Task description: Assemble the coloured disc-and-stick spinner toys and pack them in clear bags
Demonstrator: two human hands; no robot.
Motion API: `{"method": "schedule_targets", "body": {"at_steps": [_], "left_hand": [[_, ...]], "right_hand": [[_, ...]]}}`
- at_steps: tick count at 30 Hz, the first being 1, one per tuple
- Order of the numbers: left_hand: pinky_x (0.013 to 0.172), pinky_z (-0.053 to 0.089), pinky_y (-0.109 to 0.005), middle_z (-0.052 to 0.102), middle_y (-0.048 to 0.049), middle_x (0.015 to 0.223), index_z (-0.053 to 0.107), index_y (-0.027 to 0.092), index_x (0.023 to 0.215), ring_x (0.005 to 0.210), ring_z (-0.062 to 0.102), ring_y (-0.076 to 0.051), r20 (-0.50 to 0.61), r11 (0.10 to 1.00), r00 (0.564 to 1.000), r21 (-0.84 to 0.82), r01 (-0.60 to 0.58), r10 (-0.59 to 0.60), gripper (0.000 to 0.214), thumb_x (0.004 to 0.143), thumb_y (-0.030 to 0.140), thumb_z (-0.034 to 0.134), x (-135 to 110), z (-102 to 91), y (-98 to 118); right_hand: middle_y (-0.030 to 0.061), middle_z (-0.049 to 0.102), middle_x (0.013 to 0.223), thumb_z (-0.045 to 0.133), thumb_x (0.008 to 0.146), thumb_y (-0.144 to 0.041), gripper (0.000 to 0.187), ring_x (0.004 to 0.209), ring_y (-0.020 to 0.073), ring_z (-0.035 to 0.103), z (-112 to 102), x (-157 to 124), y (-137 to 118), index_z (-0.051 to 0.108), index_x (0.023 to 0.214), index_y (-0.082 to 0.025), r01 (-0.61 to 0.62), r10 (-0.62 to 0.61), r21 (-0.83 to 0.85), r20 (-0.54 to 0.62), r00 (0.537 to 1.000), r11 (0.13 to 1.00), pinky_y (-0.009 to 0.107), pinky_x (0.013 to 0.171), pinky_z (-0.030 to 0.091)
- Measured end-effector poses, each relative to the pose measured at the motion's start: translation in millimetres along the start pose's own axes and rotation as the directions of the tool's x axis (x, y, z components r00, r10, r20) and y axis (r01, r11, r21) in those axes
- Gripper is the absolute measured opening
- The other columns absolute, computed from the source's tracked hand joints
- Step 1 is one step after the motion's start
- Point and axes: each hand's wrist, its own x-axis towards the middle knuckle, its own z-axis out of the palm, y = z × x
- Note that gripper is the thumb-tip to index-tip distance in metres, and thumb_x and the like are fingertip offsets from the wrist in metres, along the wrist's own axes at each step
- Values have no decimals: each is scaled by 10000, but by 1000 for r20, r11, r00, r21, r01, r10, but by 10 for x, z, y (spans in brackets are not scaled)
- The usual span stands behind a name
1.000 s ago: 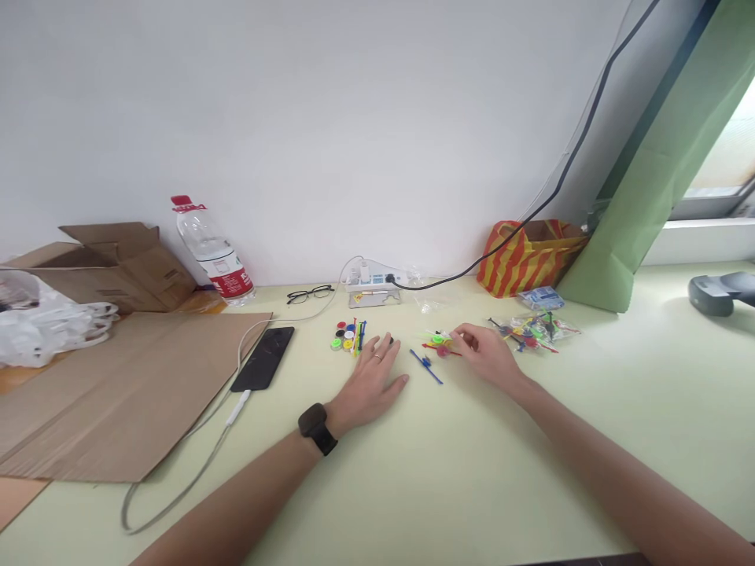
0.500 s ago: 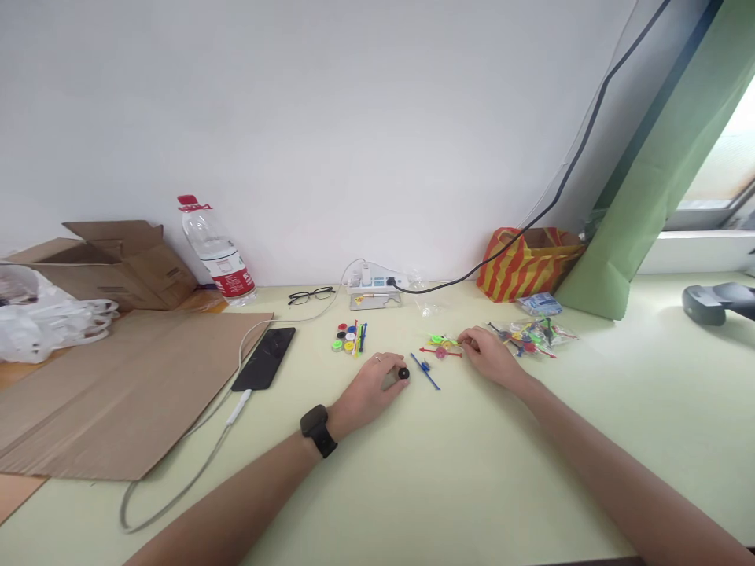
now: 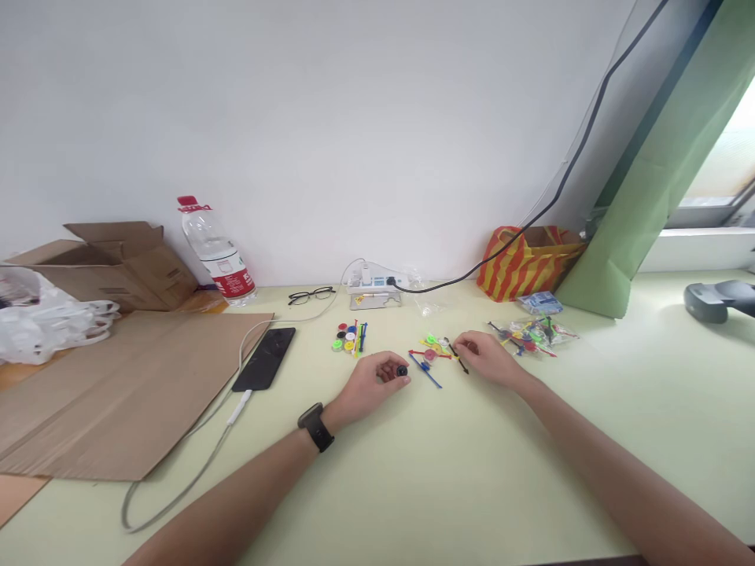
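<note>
My left hand [image 3: 374, 383] holds a small round black plastic piece [image 3: 402, 371] between thumb and fingers, just above the table. The fingers of my right hand [image 3: 487, 358] are pinched together at a thin black plastic arrow [image 3: 458, 358]. Left of that arrow lie a red arrow with a pinkish disc [image 3: 430, 356] and a few yellow and green pieces [image 3: 435, 343]. Between my hands a blue arrow [image 3: 425, 369] rests at a slant. Beyond my left hand is a group of coloured discs and arrows [image 3: 349, 338].
Clear bags of coloured arrows [image 3: 534, 336] lie right of my right hand. Along the wall stand a power strip [image 3: 377, 281], a striped bag [image 3: 519, 263] and a bottle [image 3: 221, 259]. A phone [image 3: 264, 359] on a cable and flat cardboard [image 3: 130, 385] lie left.
A black arrow now shows at my right fingertips. The red arrow has shifted left, closer to the blue one. My left hand has turned and opened up a little around the black piece.
</note>
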Motion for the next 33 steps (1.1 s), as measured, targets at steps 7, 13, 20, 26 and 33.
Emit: {"method": "schedule_targets", "body": {"at_steps": [7,13,20,26,33], "left_hand": [[691,478,-280,650,-29,833,718,175,1040,751,565,-150,-19,1000,1000,-17,13,-13,304,858,417,718,3,-9,-2],[697,493,-283,657,-33,845,723,180,1064,751,580,-152,-22,1000,1000,-19,4,-5,326,874,443,696,5,-10,-27],[692,482,-271,655,-25,838,727,186,1052,741,571,-142,-19,1000,1000,-24,7,-7,309,863,429,715,5,-19,-10],[690,475,-273,664,-33,858,723,178,1059,742,567,-142,-8,999,1000,-37,16,-16,322,862,433,718,9,-24,-7],[687,475,-273,660,-33,846,727,177,1055,741,566,-143,-3,999,1000,-35,16,-17,307,858,413,723,6,-26,19]], "right_hand": [[48,712,834,571,892,-320,173,721,190,623,-10,-29,-57,686,823,-210,-21,21,-31,-3,1000,999,295,647,456],[53,719,773,575,880,-261,156,723,201,640,-9,-31,-54,628,740,-214,-104,93,-199,-62,994,974,294,642,425],[64,712,879,500,929,-244,161,809,209,642,53,-71,-59,568,786,-216,-117,100,-254,-79,992,960,302,679,402],[40,700,842,541,923,-309,168,753,193,627,27,-83,-115,556,781,-222,-154,137,-271,-82,987,950,289,622,376],[35,710,799,629,860,-322,159,727,190,632,-8,-89,-129,590,744,-221,-163,155,-289,-53,987,943,283,589,358]]}}
